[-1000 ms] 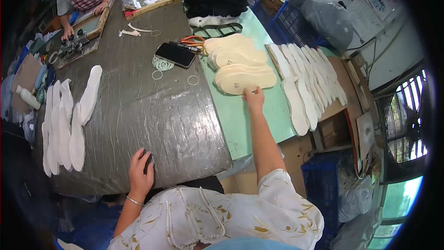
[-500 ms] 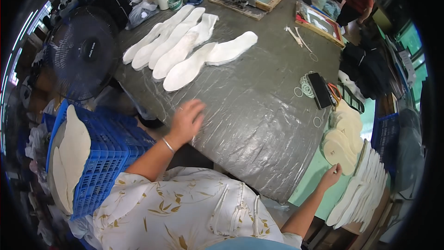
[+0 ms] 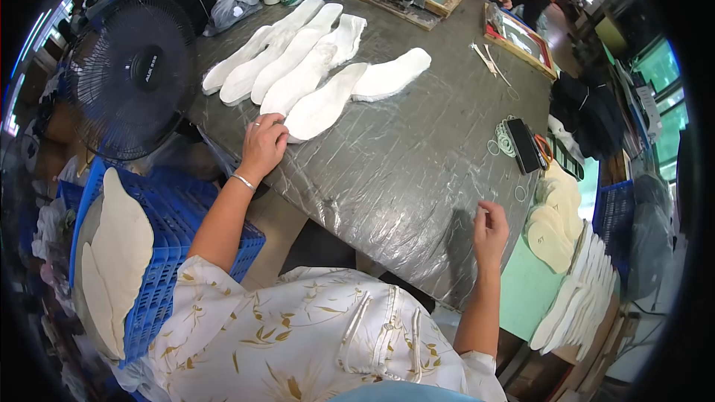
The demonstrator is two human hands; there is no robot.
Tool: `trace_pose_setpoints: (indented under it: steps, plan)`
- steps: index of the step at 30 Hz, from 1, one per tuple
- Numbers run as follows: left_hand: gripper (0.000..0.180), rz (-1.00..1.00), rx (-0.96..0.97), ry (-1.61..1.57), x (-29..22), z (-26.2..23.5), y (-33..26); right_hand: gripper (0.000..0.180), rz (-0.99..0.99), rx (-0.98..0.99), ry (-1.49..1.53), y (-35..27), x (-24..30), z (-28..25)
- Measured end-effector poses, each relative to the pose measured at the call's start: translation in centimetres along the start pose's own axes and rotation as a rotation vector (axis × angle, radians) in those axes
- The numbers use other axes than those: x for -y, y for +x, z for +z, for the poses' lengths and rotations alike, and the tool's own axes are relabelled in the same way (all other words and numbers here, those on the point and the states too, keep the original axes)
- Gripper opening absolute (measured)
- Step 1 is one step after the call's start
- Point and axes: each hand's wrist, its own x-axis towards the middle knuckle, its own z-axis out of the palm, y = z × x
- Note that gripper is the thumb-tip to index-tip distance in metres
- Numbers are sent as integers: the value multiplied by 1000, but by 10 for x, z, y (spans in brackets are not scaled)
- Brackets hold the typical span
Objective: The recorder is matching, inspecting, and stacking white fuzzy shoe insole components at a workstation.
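Note:
White insoles lie in overlapping rows on the grey plastic-covered table (image 3: 417, 179). My left hand (image 3: 264, 143), with a ring and a bracelet, is at the near end of the front white insole (image 3: 328, 104). Its fingers are bent together against that end, and the insole still rests on the table. Another white insole (image 3: 391, 74) extends from its far end. Over the table's right part hovers my right hand (image 3: 490, 237), fingers loosely curled and a gap beside the thumb; nothing shows in it. Cream insoles (image 3: 551, 234) lie to its right on a green surface (image 3: 521, 290).
A fan (image 3: 138, 71) and blue crates (image 3: 167, 253) holding large cream pieces stand at left. A phone (image 3: 523, 145), pale green bands (image 3: 506, 140) and orange-handled scissors (image 3: 545, 150) lie at right, above a stack of white insoles (image 3: 573, 290). Framed screens (image 3: 521, 37) and people are at the far side.
My left hand has moved forward and left to the front insole's near end. My right hand has left the cream insoles and moved left over the table. The view has shifted slightly.

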Motion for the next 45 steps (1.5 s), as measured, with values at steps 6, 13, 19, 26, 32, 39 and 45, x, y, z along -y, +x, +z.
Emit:
trace_pose_setpoints:
  steps: [6, 13, 19, 26, 32, 39, 45]
  plan:
    - [7, -105, -178, -437, 3, -30, 82, 12, 4, 147, 59, -17, 22, 34]
    - [8, -111, -99, -611, -45, -76, 119, 12, 84, 232, 47, -33, 45, 50]
    - [9, 54, 39, -593, -127, -37, 4, 23, 313, 481, 401, -39, 82, 77]
    - [12, 113, 141, -624, -202, 2, -57, 26, 695, 467, 587, -55, 92, 80]
    - [19, 105, 232, -746, -205, 3, -37, 19, 686, 399, 499, -60, 68, 71]
    - [16, 76, 438, -850, -178, 12, 20, 32, 889, 413, 654, -50, 60, 67]
    - [16, 212, 304, -675, -130, 60, 118, 25, 542, 404, 387, -64, 47, 80]
